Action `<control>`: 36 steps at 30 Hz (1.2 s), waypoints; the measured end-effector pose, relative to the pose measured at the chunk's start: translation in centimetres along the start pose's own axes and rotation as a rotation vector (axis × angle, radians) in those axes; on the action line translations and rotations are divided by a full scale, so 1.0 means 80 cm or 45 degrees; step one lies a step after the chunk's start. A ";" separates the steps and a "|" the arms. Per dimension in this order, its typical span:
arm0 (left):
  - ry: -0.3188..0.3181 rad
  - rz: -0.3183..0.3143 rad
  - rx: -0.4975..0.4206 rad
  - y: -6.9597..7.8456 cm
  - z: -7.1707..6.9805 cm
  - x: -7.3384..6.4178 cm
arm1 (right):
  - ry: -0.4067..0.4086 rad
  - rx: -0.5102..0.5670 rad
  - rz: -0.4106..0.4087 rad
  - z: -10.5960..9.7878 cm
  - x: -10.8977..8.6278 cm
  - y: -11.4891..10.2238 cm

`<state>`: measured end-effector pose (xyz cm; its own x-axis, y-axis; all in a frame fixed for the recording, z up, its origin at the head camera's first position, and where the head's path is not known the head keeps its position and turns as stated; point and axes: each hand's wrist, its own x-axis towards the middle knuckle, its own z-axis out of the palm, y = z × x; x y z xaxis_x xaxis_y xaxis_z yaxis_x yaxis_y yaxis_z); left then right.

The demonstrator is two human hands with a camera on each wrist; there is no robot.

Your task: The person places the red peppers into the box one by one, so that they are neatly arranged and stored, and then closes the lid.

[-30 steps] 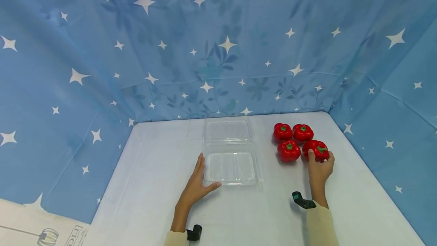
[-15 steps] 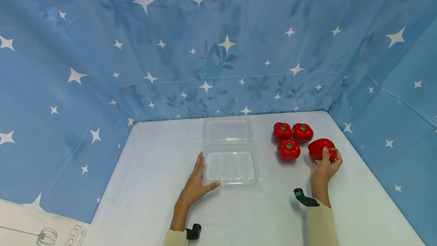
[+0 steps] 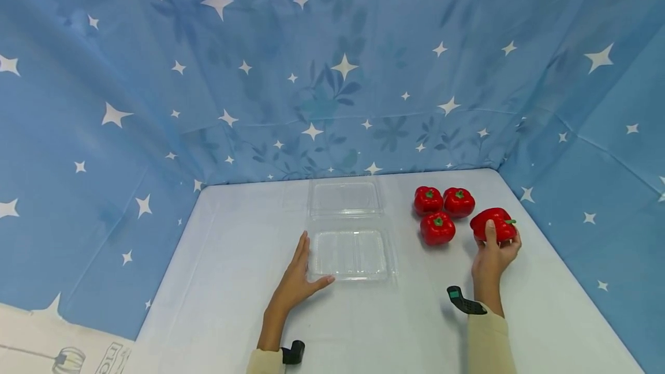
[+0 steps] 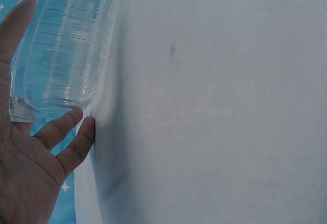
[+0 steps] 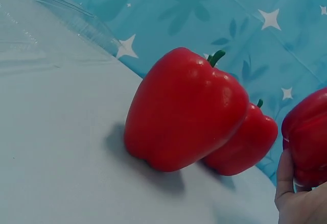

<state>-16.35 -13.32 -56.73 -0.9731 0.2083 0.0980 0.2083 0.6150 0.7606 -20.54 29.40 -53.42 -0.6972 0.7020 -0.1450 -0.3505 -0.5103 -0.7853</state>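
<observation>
My right hand grips a red bell pepper tipped on its side, its green stem pointing right. In the right wrist view the fingers curl under this held pepper at the right edge. Left of it, three more red bell peppers stand upright in a cluster, stems up. My left hand lies at the near left corner of a clear plastic clamshell box, thumb and fingers spread along its sides. The left wrist view shows the straight fingers right at the box's rim.
The box's lid lies folded back behind its tray. All of it rests on a table with a white cloth. A blue curtain with white stars rises behind the table and along both sides.
My right hand has tipped its bell pepper onto its side and shifted it slightly right, away from the other three. The left hand stays in place at the box.
</observation>
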 end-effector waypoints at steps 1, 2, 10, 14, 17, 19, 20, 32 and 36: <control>0.000 0.000 -0.001 0.000 0.000 0.000 | -0.007 -0.006 -0.009 0.001 -0.001 0.001; 0.001 -0.001 -0.005 -0.001 0.000 -0.001 | -0.014 -0.005 -0.019 0.002 -0.003 0.001; 0.013 0.001 -0.004 -0.001 0.000 -0.002 | -0.168 -0.054 -0.171 0.017 -0.013 -0.003; 0.007 0.003 -0.026 -0.001 -0.001 -0.001 | -0.282 -0.162 -0.226 0.029 -0.021 -0.010; 0.007 0.007 -0.030 -0.001 0.000 0.001 | -0.375 -0.230 -0.245 0.040 -0.028 -0.017; 0.006 0.006 -0.029 -0.001 0.001 0.003 | -0.428 -0.264 -0.250 0.048 -0.034 -0.020; 0.006 0.001 -0.028 -0.001 0.001 0.003 | -0.460 -0.280 -0.263 0.051 -0.036 -0.021; 0.020 -0.005 -0.008 -0.002 0.003 0.002 | -0.809 -0.679 -0.277 0.095 -0.075 -0.001; 0.023 -0.004 0.001 -0.003 0.003 0.001 | -0.971 -0.809 -0.267 0.107 -0.086 0.015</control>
<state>-16.44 -13.27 -57.07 -0.9754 0.1924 0.1074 0.2053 0.6161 0.7604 -21.52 19.67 -48.19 -0.9509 0.1290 0.2812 -0.2694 0.1018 -0.9576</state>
